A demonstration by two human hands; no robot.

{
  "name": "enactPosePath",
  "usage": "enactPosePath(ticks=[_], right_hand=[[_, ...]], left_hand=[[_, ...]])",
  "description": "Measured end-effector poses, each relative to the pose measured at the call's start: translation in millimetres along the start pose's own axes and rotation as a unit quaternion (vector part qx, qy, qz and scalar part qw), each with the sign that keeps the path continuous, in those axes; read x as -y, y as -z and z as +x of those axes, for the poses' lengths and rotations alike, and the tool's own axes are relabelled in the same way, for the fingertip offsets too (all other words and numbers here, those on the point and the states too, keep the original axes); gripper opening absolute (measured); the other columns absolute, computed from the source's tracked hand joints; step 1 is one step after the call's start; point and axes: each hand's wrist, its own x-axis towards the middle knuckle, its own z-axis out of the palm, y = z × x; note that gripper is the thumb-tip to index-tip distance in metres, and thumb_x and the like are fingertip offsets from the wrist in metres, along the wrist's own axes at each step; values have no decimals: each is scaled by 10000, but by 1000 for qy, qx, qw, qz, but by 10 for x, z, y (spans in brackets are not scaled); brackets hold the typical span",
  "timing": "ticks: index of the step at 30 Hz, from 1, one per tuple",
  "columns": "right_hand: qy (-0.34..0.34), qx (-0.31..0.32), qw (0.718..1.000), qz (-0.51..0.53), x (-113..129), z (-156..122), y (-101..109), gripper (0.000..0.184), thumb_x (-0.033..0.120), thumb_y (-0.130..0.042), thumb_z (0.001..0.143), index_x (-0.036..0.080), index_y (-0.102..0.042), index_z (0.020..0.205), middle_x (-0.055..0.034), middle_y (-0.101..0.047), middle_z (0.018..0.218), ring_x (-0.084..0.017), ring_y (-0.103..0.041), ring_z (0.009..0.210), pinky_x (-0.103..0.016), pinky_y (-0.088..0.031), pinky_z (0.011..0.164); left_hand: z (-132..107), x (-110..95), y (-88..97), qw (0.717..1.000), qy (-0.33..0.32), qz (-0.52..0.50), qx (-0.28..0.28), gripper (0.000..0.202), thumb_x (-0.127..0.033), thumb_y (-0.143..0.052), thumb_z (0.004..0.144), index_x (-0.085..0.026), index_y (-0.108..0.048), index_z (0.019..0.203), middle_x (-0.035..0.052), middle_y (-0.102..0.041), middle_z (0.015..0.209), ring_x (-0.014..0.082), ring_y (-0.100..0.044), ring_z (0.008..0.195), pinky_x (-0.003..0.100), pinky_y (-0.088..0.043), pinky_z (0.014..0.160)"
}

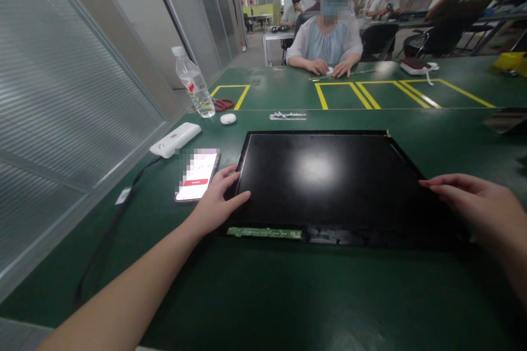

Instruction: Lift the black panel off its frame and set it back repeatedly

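A black flat display panel (pixel 325 181) lies on the green table in front of me, a bright reflection on its glossy face. Along its near edge runs a narrow green circuit board (pixel 264 233). My left hand (pixel 220 197) holds the panel's left edge, the thumb over the top of the frame and the fingers along the side. At the right edge, my right hand (pixel 473 197) pinches the frame between thumb and fingers. The panel's underside is hidden.
Left of the panel are a lit phone (pixel 198 175), a white power bank (pixel 175 140) with a black strap, a water bottle (pixel 195 85), red-handled scissors (pixel 224 104) and a white earbud case (pixel 228 119). White strips (pixel 287 116) lie behind it. A masked person (pixel 327 38) sits opposite.
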Motion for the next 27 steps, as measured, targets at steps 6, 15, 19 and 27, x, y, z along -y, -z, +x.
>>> enactPosePath(ticks=[6,15,19,27], right_hand=[[-7,2,999,32,18,-11,2,460,527,-688,394,247,-760,753,-82,-795,898,-245,-596,772,-363,-404,665],[-13,-2,1000,27,39,-34,7,450,504,-703,401,241,-765,760,-85,-777,868,-239,-583,742,-359,-387,631],[5,-7,1000,20,10,-19,6,431,507,-699,419,246,-772,754,-84,-786,852,-250,-596,720,-371,-395,625],[-28,-1,1000,-6,170,-118,26,431,488,-654,403,240,-739,744,-87,-754,846,-248,-573,741,-367,-367,632]], left_hand=[[4,4,-11,1000,-3,16,3,733,-577,-619,882,-140,-648,1469,207,-430,1684,408,-387,1586,584,-316,1301],[-4,37,-27,998,-46,50,-6,592,-504,-632,925,-201,-671,1432,173,-473,1648,422,-432,1550,621,-340,1284],[-7,56,-22,997,-59,54,-4,584,-508,-625,935,-211,-666,1436,170,-471,1645,419,-426,1552,634,-342,1278],[-17,1,-21,995,-63,81,11,603,-477,-591,948,-165,-631,1463,205,-443,1660,423,-408,1560,638,-337,1276]])
